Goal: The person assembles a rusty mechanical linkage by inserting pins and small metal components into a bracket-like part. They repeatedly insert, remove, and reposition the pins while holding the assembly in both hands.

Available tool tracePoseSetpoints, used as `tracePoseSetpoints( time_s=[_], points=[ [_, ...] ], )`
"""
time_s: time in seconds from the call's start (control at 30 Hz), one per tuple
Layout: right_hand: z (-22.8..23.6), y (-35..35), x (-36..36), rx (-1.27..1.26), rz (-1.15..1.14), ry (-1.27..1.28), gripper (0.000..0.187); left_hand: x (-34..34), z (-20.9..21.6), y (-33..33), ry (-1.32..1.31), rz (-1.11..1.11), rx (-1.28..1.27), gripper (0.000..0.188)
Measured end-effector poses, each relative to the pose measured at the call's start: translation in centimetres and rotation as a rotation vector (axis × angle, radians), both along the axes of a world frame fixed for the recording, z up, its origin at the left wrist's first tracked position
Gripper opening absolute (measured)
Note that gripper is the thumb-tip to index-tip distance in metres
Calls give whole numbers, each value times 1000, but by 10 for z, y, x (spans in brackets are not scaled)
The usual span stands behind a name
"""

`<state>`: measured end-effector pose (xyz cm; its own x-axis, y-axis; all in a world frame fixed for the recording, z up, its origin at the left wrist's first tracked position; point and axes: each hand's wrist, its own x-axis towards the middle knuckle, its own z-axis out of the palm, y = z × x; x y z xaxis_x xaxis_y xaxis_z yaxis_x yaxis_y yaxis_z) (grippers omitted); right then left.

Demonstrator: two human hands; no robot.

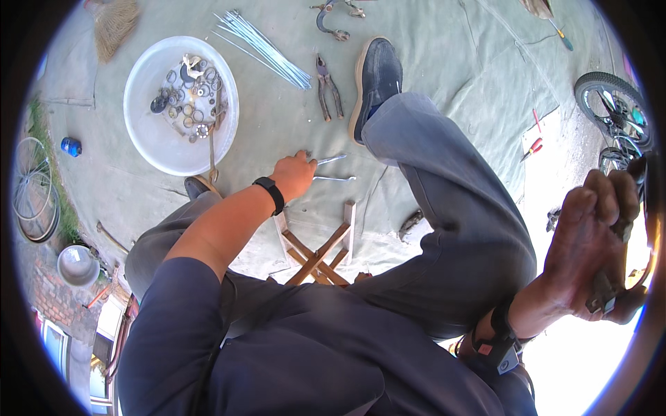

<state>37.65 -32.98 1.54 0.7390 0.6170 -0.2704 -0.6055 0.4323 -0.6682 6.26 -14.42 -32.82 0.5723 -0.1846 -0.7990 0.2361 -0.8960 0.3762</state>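
Note:
My left hand (295, 176) reaches down to the ground cloth, back of the hand up, fingers curled around a silver wrench (331, 159) whose end sticks out to the right. Just below that lies a second, thinner wrench (336, 179), its near end close to my fingers. My right hand (590, 243) is raised at the far right, palm toward me and fingers bent. By its thumb shows a small dark metal piece (602, 297); what the hand grips at the picture's rim I cannot make out. Pliers (326, 89) with brown handles lie farther ahead.
A white basin (132, 114) holds rings and small metal parts. Beside it lie a bundle of thin spokes (260, 45) and a whisk broom (114, 28). A folding wooden stool (316, 256) stands between my legs. A bicycle wheel (610, 97) is at right, red-handled pliers (533, 148) nearby.

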Motion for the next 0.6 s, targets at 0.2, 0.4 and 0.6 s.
tracePoseSetpoints(
  time_s=[0.2,0.4,0.6],
  points=[
    [-1,-2,12,-69,-40,105,70,16,-16,6,59,-19,-26,34],
    [-4,9,16,-70,-27,112,71,32,-20,23,34,46,69,29],
    [-5,7,15,-76,-35,111,77,48,-30,51,-39,147,188,26]
  ],
)
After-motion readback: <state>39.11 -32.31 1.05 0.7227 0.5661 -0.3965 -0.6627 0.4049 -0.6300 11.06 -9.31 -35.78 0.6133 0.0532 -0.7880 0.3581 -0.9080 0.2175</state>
